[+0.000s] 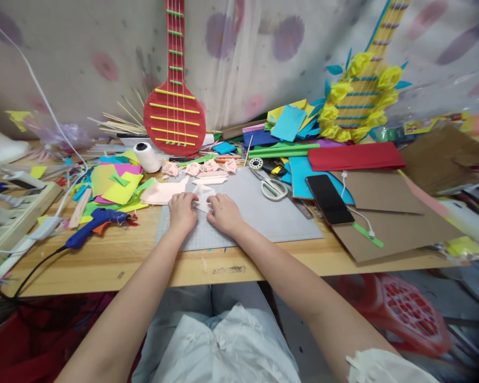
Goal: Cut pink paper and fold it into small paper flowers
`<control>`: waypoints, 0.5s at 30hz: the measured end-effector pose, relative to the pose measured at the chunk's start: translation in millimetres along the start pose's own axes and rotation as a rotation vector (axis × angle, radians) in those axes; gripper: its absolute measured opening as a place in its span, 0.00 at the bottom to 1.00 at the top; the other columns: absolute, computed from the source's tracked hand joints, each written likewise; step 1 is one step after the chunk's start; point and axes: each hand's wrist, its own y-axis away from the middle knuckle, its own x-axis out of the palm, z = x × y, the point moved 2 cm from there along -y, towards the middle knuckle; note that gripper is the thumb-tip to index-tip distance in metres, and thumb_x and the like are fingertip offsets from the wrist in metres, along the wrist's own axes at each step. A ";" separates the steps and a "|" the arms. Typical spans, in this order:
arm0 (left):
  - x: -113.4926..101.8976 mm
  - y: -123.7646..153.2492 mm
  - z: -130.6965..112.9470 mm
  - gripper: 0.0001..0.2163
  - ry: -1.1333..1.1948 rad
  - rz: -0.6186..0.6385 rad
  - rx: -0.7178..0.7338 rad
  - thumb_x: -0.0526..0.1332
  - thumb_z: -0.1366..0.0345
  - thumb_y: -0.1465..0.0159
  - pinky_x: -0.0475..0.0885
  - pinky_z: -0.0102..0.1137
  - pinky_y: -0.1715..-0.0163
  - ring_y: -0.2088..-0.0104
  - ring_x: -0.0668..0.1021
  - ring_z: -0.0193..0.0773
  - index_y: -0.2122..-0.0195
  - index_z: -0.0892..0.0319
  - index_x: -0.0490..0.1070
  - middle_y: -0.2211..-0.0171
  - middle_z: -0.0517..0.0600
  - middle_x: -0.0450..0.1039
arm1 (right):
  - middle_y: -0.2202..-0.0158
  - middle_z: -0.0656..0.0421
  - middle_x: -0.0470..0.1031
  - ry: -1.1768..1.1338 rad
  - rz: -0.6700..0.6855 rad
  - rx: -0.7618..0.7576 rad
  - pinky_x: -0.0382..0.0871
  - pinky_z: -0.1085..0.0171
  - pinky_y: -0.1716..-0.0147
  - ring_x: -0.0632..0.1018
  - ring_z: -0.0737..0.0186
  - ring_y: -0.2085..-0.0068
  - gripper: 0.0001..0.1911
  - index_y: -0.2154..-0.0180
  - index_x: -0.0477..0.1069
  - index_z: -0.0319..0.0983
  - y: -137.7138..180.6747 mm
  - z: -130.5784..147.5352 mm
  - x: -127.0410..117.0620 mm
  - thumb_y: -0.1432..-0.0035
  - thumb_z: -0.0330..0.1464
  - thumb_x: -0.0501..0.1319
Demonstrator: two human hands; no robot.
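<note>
Between my two hands, a small pale pink paper piece lies on the grey cutting mat. My left hand has its fingers closed on the paper's left edge. On the right edge, my right hand pinches the same piece with bent fingers. Just beyond stand several pink paper roses in a row, with pale pink strips in front of them. A larger pale pink sheet lies left of my left hand.
Scissors and a phone on brown cardboard lie to the right. A blue glue gun with its cord rests at left, near a power strip. Behind stand a red paper instrument and a yellow flowered one.
</note>
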 end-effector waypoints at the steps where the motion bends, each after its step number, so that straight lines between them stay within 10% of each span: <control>1: -1.7 -1.7 1.9 0.16 0.010 -0.032 -0.014 0.51 0.78 0.49 0.62 0.40 0.57 0.55 0.67 0.47 0.62 0.57 0.68 0.61 0.53 0.70 | 0.59 0.53 0.69 -0.009 -0.010 -0.005 0.61 0.60 0.58 0.67 0.56 0.58 0.15 0.57 0.65 0.38 0.2 0.1 -0.2 0.49 0.30 0.54; 7: -4.5 -27.8 19.0 0.27 0.025 0.050 0.172 0.51 0.80 0.53 0.61 0.37 0.51 0.48 0.66 0.43 0.52 0.55 0.66 0.48 0.49 0.65 | 0.65 0.60 0.72 -0.298 -0.114 0.108 0.62 0.65 0.63 0.70 0.64 0.64 0.12 0.60 0.65 0.40 -0.3 -13.3 -3.5 0.49 0.29 0.52; 15: -2.9 -53.0 25.5 0.16 -0.050 0.220 0.564 0.50 0.73 0.43 0.59 0.38 0.47 0.47 0.66 0.40 0.60 0.53 0.73 0.53 0.50 0.70 | 0.72 0.63 0.70 -0.626 -0.284 0.396 0.62 0.69 0.69 0.69 0.68 0.72 0.09 0.67 0.66 0.39 -6.6 -53.3 -0.4 0.52 0.29 0.51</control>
